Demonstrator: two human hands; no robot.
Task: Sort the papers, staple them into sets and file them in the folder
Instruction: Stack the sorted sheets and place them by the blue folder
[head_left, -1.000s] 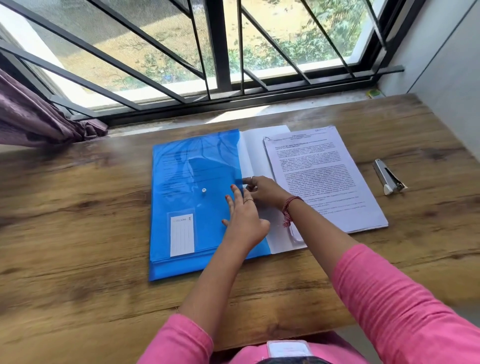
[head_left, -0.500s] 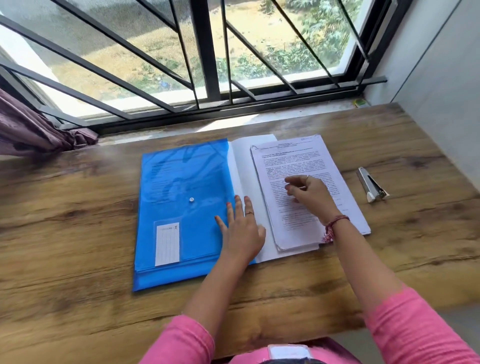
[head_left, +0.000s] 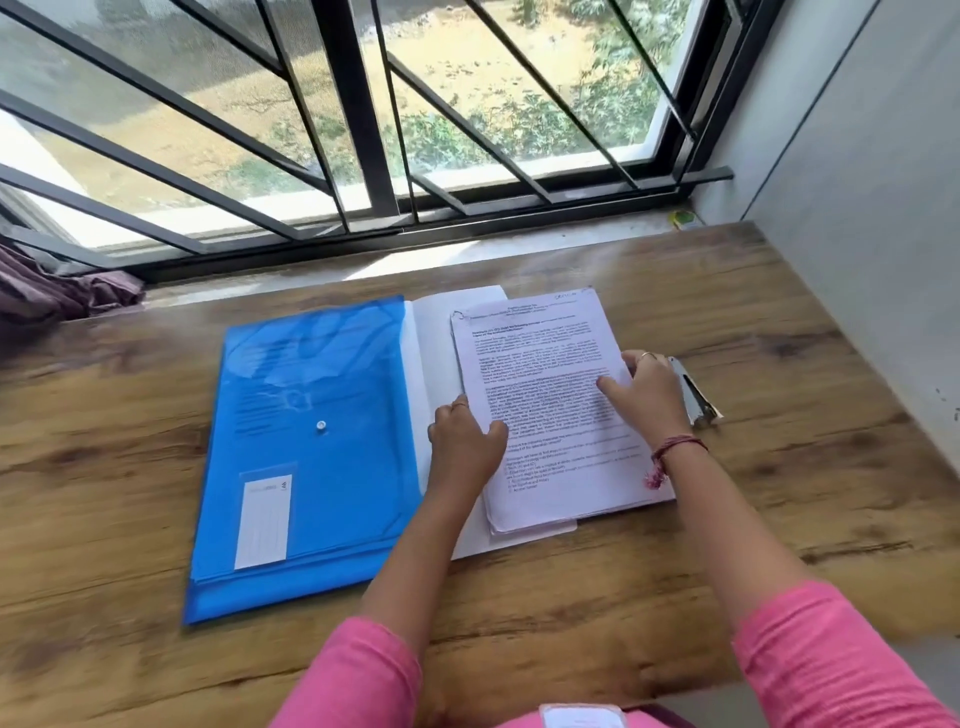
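Stapler (head_left: 693, 395) half behind right hand (head_left: 652, 397) | both hands grip papers (head_left: 545, 395) | folder (head_left: 311, 447) left

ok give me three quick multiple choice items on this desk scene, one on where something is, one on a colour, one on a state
1. Where is the stapler?
A. on the folder
B. right of the paper stack, behind the right hand
C. on the windowsill

2. What colour is the folder?
A. blue
B. red
C. green

3. What is the right hand doing?
A. gripping the right edge of the paper stack
B. hanging idle off the table
C. pressing the folder's snap button

Key: 1 B, it lies on the table by that hand; 2 A, the cover is plainly blue; 3 A, its fingers curl round the stack's edge.
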